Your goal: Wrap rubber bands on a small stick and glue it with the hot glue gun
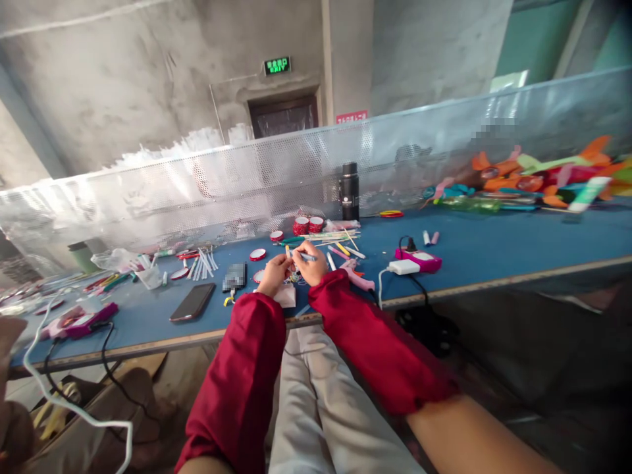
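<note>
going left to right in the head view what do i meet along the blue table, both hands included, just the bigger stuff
purple power strip, smartphone, left hand, right hand, black flask, second purple power strip

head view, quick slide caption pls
Left hand and right hand close together at a blue table, the right gripping a pen-like tool, black flask behind.
</note>
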Demonstrator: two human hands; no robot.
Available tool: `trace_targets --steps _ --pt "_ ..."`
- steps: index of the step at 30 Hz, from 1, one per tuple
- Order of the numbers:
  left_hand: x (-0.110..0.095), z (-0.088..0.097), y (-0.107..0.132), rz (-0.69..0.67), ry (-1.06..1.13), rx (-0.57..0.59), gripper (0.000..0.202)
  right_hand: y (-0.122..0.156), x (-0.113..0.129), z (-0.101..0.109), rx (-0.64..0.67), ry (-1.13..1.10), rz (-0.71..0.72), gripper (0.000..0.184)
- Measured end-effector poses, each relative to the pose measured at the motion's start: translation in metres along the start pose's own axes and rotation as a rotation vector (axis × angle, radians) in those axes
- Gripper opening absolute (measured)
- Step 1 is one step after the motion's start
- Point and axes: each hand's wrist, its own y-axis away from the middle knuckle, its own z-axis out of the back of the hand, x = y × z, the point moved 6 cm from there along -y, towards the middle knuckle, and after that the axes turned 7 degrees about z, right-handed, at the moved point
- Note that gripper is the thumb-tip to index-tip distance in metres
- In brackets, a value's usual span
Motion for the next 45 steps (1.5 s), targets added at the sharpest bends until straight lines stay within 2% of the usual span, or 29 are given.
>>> trace_targets --steps 10,24,28,45 --pt "0.0025 0.0009 -0.0019 -0.018 -0.019 -0.002 0.035 0.0002 -0.0009 0.0006 0.008 -0.002 -0.001 0.016" --pt "-0.0041 -0.0021 0.0024 -0.008 -0.022 -0.002 0.036 -0.0002 0.0001 0.0017 0.000 0.013 -0.009 0.015" --pt "-0.0027 -0.0015 0.0017 0.001 -0.036 -0.004 0.037 -0.0001 0.0004 0.0000 0.032 0.009 -0.014 0.018" --pt "0.0011 0.0012 -0.0018 -0.020 -0.030 -0.010 0.039 -0.0003 0.0005 0.0015 0.029 0.028 -0.031 0.016"
